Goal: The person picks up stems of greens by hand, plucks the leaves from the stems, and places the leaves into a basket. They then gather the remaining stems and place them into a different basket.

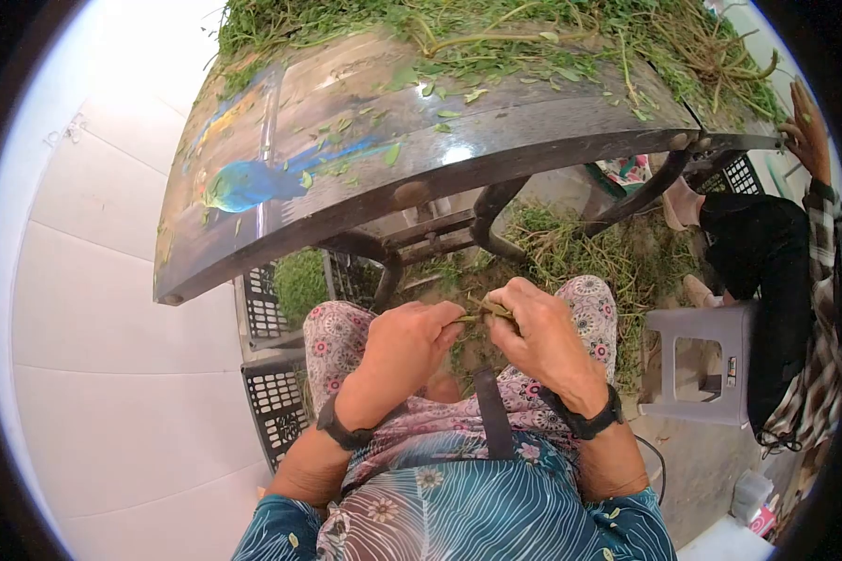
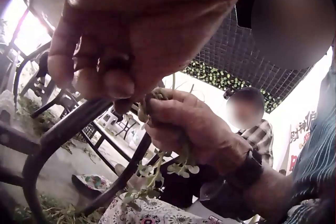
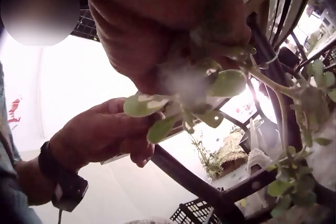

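Both hands meet above the lap, below the table edge. My right hand (image 1: 544, 338) grips leafy green stems (image 1: 489, 307), which cross its thumb and fingertips. Small rounded leaves (image 3: 229, 83) and a trailing sprig (image 2: 152, 179) hang out below that hand in the wrist views. Close by on the left, my left hand (image 1: 404, 344) pinches the stem's end between thumb and forefinger. Its other fingers (image 2: 86, 71) are curled in the left wrist view. Only a short gap separates the two hands' fingertips.
A dark-edged table (image 1: 346, 122) with a parrot picture bears heaped greens (image 1: 571, 37). More greens (image 1: 589, 248) lie on the floor beneath. Black crates (image 1: 276, 402) stand at left. At right, another person's hand (image 1: 807, 131) rests by the table edge, near a grey stool (image 1: 697, 327).
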`<action>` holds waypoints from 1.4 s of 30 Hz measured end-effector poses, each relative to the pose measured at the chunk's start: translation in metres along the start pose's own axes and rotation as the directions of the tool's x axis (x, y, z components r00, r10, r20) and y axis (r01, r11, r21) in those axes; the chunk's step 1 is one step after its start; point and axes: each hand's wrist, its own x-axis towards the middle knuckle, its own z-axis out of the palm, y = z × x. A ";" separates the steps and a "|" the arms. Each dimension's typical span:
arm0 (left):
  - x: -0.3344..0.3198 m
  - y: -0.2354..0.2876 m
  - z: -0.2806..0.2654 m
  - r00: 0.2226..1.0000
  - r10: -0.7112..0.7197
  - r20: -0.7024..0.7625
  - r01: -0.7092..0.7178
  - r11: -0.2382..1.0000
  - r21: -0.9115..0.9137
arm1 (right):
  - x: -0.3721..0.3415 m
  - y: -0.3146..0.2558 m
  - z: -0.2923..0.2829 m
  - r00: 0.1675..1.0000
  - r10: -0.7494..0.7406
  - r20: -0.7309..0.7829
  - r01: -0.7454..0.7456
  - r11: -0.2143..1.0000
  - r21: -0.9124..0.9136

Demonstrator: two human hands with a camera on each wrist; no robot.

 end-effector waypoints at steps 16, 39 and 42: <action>-0.001 -0.025 0.003 0.907 -0.099 0.408 0.362 -0.311 -0.879 | -0.003 0.010 0.014 0.803 0.569 0.179 -0.513 0.507 0.693; 0.009 0.012 -0.028 0.845 -0.334 0.418 0.486 0.153 -0.860 | -0.026 0.088 0.051 0.860 0.495 0.120 -0.287 0.276 0.917; -0.015 -0.011 -0.040 0.852 -0.335 0.402 0.468 0.141 -0.872 | -0.024 0.083 0.033 0.696 0.589 0.410 -0.259 -0.326 0.909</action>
